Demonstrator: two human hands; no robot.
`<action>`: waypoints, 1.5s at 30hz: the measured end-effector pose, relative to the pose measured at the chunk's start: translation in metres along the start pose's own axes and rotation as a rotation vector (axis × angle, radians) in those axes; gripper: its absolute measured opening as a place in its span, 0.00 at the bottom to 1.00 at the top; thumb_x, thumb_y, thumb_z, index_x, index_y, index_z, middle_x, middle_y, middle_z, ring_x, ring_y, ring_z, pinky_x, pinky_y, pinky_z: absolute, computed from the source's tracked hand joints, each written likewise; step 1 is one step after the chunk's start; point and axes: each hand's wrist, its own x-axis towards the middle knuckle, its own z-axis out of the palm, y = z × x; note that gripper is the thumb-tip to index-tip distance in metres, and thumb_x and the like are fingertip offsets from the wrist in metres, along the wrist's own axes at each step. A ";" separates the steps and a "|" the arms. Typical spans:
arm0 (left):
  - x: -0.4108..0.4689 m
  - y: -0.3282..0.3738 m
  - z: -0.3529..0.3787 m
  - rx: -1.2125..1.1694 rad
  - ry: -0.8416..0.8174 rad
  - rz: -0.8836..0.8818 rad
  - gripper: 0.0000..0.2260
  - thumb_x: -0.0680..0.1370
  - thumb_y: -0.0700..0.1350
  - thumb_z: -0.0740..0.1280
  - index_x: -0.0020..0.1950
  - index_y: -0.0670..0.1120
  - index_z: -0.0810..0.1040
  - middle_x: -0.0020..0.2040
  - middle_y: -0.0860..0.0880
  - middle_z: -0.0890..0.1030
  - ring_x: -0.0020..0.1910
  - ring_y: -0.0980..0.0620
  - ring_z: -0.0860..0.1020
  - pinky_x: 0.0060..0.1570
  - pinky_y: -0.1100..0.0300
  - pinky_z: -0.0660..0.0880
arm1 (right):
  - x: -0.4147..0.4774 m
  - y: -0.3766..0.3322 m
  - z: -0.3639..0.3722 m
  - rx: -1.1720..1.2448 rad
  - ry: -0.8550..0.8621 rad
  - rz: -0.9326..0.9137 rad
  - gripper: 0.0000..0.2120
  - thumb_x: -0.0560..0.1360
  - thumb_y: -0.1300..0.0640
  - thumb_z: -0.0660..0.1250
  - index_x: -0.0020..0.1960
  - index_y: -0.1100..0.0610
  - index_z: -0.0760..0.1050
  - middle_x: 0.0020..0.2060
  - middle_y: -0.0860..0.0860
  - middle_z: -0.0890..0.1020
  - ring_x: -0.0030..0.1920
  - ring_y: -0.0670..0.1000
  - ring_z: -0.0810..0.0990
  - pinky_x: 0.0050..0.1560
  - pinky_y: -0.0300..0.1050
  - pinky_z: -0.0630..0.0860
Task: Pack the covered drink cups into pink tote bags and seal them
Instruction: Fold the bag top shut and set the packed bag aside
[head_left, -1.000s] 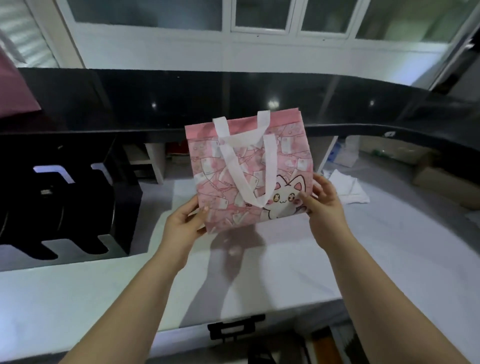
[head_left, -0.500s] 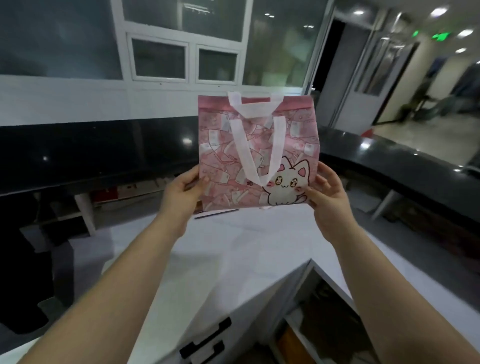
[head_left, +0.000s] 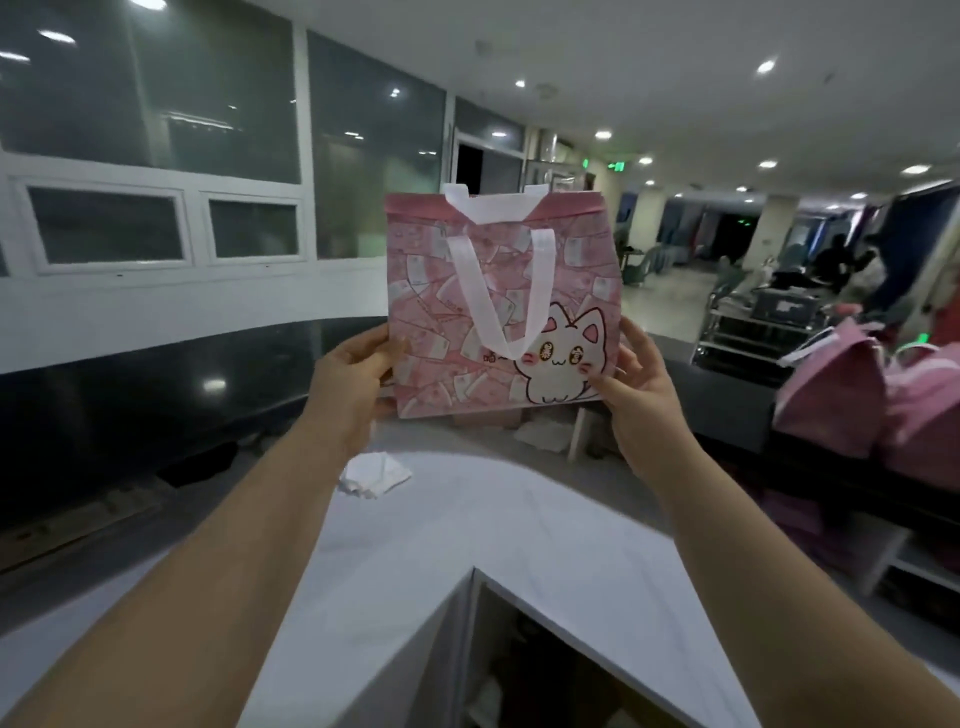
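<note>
A pink tote bag (head_left: 441, 322) with white handles and a white cartoon cat hangs upright in front of me, above the white counter (head_left: 493, 530). My left hand (head_left: 348, 384) grips its lower left edge. My right hand (head_left: 639, 389) grips its lower right edge by the cat. The bag looks flat, and its top edge is straight. No drink cup is in view.
More pink tote bags (head_left: 872, 395) stand on the dark raised ledge (head_left: 727, 410) at the right. A crumpled white cloth (head_left: 374, 473) lies on the counter. An open shelf gapes below the counter's corner. A dark glossy ledge (head_left: 130, 395) runs along the left.
The view has swung to the right, from the dark ledge and windows to the hall and the other bags. Both hands have kept their hold and lifted the bag slightly.
</note>
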 end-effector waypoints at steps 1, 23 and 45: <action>0.002 0.001 0.018 0.011 -0.016 0.013 0.08 0.79 0.44 0.68 0.57 0.49 0.83 0.51 0.48 0.86 0.49 0.46 0.85 0.43 0.49 0.82 | 0.001 -0.007 -0.013 -0.008 0.012 -0.017 0.34 0.72 0.72 0.68 0.73 0.53 0.64 0.64 0.58 0.76 0.63 0.57 0.77 0.56 0.54 0.79; 0.052 -0.087 0.411 -0.106 -0.006 -0.025 0.02 0.81 0.44 0.66 0.50 0.47 0.77 0.49 0.44 0.83 0.47 0.45 0.84 0.44 0.45 0.83 | 0.098 -0.091 -0.309 -1.098 0.236 0.046 0.52 0.71 0.40 0.71 0.76 0.40 0.32 0.76 0.48 0.30 0.75 0.56 0.30 0.73 0.61 0.36; 0.216 -0.304 0.526 0.099 -0.155 0.023 0.05 0.77 0.42 0.71 0.42 0.52 0.80 0.55 0.44 0.79 0.48 0.58 0.80 0.54 0.62 0.78 | 0.251 0.087 -0.409 -0.772 0.216 0.344 0.43 0.74 0.67 0.60 0.77 0.36 0.44 0.75 0.52 0.63 0.63 0.51 0.73 0.57 0.43 0.74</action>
